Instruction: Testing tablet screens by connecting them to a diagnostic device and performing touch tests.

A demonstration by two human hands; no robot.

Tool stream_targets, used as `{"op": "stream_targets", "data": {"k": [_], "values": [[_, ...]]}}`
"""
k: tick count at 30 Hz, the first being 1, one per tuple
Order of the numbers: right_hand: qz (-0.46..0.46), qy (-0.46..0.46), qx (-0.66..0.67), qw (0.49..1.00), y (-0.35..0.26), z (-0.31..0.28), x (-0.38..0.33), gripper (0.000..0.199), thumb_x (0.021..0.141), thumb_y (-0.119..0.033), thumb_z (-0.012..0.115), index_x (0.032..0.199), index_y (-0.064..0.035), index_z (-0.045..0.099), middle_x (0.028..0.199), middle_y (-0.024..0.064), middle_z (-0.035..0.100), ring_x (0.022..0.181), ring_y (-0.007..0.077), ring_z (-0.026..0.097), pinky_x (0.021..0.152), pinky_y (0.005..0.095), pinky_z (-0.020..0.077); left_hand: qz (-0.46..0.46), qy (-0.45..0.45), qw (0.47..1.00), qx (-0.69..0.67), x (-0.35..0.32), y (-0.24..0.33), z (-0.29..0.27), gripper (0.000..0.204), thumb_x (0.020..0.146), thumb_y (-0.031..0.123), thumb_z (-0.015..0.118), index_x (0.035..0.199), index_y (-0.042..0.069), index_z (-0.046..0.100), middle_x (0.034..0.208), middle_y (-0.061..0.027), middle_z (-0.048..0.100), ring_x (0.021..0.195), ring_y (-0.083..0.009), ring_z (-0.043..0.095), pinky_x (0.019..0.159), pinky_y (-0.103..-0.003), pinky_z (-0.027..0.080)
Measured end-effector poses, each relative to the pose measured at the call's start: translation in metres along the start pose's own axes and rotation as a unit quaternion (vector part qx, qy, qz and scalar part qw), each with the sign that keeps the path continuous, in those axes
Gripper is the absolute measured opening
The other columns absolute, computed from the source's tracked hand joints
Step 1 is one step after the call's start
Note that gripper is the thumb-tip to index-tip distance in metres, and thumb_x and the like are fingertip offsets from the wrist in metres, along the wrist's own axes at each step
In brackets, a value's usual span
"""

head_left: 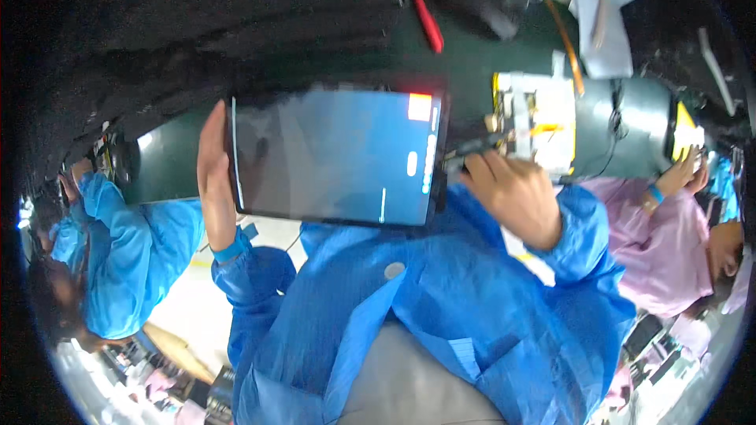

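Note:
A tablet [331, 157] with a lit dark screen is held up flat in front of my blue smock. My left hand [214, 165] grips its left edge, fingers stretched along the side and some of them hidden behind it. Close to the tablet's right edge, my right hand [512, 193] is closed, fingers bent, around a slim dark tool [480, 144] whose kind I cannot make out. The tool points across toward an opened flat device [555, 98] with a white inside, yellow edges and an orange strip, lying on the dark green bench mat.
Red-handled pliers [425, 20] lie beyond the tablet, with a blurred dark object beside them. A white cloth [602, 24] lies at the far right. A dark cable [617, 114] crosses the mat [646, 126]. Co-workers in light blue [134, 252] and pink [657, 252] sit on either side.

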State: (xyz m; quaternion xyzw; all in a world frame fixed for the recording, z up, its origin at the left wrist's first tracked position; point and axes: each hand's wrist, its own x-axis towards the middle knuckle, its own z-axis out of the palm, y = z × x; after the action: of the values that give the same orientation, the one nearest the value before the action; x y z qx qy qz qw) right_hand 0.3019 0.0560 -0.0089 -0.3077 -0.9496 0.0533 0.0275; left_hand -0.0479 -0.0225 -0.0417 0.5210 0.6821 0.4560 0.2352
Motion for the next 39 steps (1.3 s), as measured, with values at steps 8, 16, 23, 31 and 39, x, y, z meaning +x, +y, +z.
{"op": "stream_targets", "data": {"k": [8,16,23,31,39], "values": [[0.078,0.130,0.085,0.985,0.081,-0.051,0.069,0.017,0.079,-0.008,0.066,0.093,-0.0011,0.061,0.082,0.0094,0.063,0.066,0.0210,0.062,0.060,0.0293,0.0486,-0.062,0.045,0.991,-0.108,-0.007,-0.012,-0.017,0.061,0.089,0.041,0.048,0.135,0.003,0.040,0.138,-0.0168,0.041,0.132,-0.0288,0.036,0.111,-0.041,0.023],[-0.056,0.044,0.069,0.995,0.141,0.008,0.125,0.068,0.074,-0.016,0.073,0.132,-0.0095,0.040,0.122,0.0187,0.050,0.108,0.0356,0.054,0.090,0.0390,0.0461,-0.093,0.049,0.988,-0.116,-0.033,-0.020,-0.014,0.051,0.091,0.027,0.050,0.133,0.001,0.041,0.135,-0.0186,0.044,0.130,-0.0301,0.038,0.110,-0.041,0.023],[-0.046,0.066,0.092,0.992,0.161,0.024,0.125,0.064,0.076,-0.015,0.072,0.133,-0.0089,0.042,0.128,0.0140,0.053,0.114,0.0300,0.054,0.095,0.0359,0.0439,-0.053,0.071,0.993,-0.078,-0.038,-0.017,-0.012,0.056,0.085,0.031,0.055,0.131,0.000,0.044,0.134,-0.0208,0.045,0.128,-0.0318,0.041,0.108,-0.043,0.028],[0.017,0.066,0.141,0.988,0.149,0.025,0.123,0.062,0.078,-0.014,0.070,0.134,-0.0120,0.044,0.129,0.0135,0.052,0.117,0.0301,0.052,0.097,0.0361,0.0417,0.009,0.093,0.995,-0.042,-0.023,0.003,-0.012,0.051,0.086,0.025,0.054,0.130,0.000,0.045,0.133,-0.0203,0.047,0.127,-0.0319,0.043,0.107,-0.043,0.030],[-0.013,0.065,0.070,0.995,0.154,0.023,0.124,0.061,0.079,-0.015,0.069,0.134,-0.0150,0.044,0.132,0.0125,0.049,0.117,0.0313,0.051,0.097,0.0370,0.0413,0.009,0.138,0.988,-0.064,-0.015,0.014,-0.012,0.046,0.085,0.018,0.055,0.126,0.000,0.049,0.129,-0.0182,0.051,0.122,-0.0292,0.047,0.106,-0.041,0.032]]}}
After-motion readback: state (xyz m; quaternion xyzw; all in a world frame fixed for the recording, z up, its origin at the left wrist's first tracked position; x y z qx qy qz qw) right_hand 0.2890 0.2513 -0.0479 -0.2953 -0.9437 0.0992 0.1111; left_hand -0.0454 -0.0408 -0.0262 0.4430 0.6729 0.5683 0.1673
